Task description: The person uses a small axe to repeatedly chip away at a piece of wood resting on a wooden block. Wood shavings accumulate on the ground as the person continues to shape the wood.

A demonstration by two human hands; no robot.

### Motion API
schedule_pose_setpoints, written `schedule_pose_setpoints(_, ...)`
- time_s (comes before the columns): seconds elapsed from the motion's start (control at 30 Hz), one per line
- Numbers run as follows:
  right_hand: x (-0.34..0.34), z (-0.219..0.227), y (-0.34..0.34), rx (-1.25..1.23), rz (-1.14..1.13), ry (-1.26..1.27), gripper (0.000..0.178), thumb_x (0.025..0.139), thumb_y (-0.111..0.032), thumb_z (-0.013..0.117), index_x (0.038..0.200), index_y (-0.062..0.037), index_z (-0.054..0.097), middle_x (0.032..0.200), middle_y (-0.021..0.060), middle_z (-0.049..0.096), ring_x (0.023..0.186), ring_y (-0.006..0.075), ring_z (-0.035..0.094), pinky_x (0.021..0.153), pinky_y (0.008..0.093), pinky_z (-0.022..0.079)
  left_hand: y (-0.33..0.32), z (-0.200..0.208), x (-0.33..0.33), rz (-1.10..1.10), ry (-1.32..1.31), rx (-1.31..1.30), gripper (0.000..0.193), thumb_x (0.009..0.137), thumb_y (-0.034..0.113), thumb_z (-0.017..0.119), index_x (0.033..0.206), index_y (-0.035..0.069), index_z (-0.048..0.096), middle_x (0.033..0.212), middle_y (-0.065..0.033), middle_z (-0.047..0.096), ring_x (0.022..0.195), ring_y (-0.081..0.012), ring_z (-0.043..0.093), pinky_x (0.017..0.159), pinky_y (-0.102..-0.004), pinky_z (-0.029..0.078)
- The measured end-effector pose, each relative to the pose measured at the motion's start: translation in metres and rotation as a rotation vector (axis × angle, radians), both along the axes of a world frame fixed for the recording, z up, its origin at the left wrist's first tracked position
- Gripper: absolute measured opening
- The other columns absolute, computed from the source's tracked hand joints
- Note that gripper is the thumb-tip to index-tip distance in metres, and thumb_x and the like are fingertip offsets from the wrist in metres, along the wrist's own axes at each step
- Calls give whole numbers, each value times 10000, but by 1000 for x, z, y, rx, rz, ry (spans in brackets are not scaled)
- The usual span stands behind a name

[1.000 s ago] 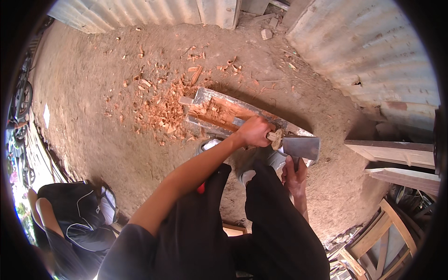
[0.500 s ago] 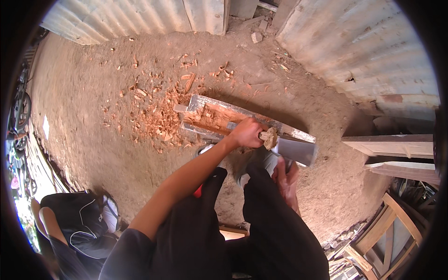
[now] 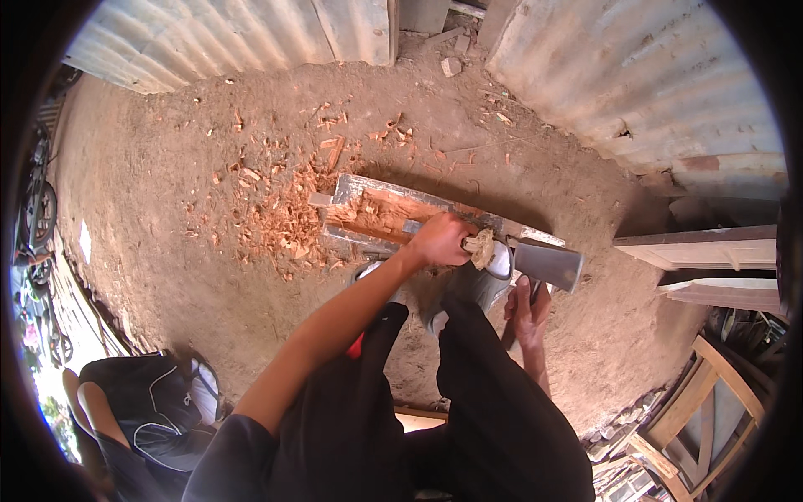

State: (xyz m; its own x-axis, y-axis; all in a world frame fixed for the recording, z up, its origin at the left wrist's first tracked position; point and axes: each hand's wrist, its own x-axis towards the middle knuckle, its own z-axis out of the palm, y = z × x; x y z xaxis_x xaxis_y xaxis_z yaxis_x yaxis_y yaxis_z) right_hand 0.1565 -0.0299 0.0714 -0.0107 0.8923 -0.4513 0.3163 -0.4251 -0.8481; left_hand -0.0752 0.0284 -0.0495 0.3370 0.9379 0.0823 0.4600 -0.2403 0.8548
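My left hand (image 3: 441, 240) is wrapped round a chisel (image 3: 412, 226), its blade pointing left onto a wooden block (image 3: 368, 238) that lies on the ground. The chisel's frayed wooden handle end (image 3: 479, 248) sticks out to the right of my fist. In my right hand (image 3: 527, 316) I grip the handle of a mallet with a dark, blocky head (image 3: 549, 264). The mallet head is a short way right of the chisel handle, apart from it, over the block's right end. Reddish hollowed wood shows along the block's top, with pale, worn edges.
Curled wood shavings (image 3: 276, 209) litter the dirt floor left of the block. Corrugated metal sheets (image 3: 636, 92) stand at the back. Boards (image 3: 703, 251) lie at the right, a wooden frame (image 3: 707, 402) below them. At lower left another person (image 3: 142, 402) sits in dark clothes.
The mallet head has swung right, away from the chisel's handle end, and my right hand has shifted slightly right with it. My left hand and the chisel stay in nearly the same place.
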Motion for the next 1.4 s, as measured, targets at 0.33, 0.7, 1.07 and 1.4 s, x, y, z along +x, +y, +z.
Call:
schedule_pose_setpoints(0.33,-7,4,0,54,-40,7,340,1068,-327,589,971,-7,530,588,37,491,419,123,464,396,304,395,2,2,7,5,97,55,204,644,241,697,761,74,693,738,-192,697,749,-390,702,709,-483,572)
schedule_pose_setpoints(0.7,-16,1,-2,-120,-47,48,328,1078,-301,564,1007,20,567,598,33,526,464,113,511,422,293,414,5,8,11,-87,168,-86,316,618,203,746,905,71,743,874,-174,712,895,-385,692,804,-470,565)
schedule_pose_setpoints(1.07,-4,0,1,-133,93,-7,375,1078,-360,560,918,-23,521,609,38,504,443,119,487,397,287,396,2,2,12,-119,225,-32,247,649,230,755,844,81,726,857,-155,699,877,-370,695,788,-467,574)
schedule_pose_setpoints(1.4,3,-10,2,-118,55,-21,398,1077,-372,564,903,-16,517,608,45,523,428,137,496,391,301,409,4,9,12,-125,276,-124,257,658,232,747,865,82,726,860,-177,699,876,-391,692,787,-480,570)
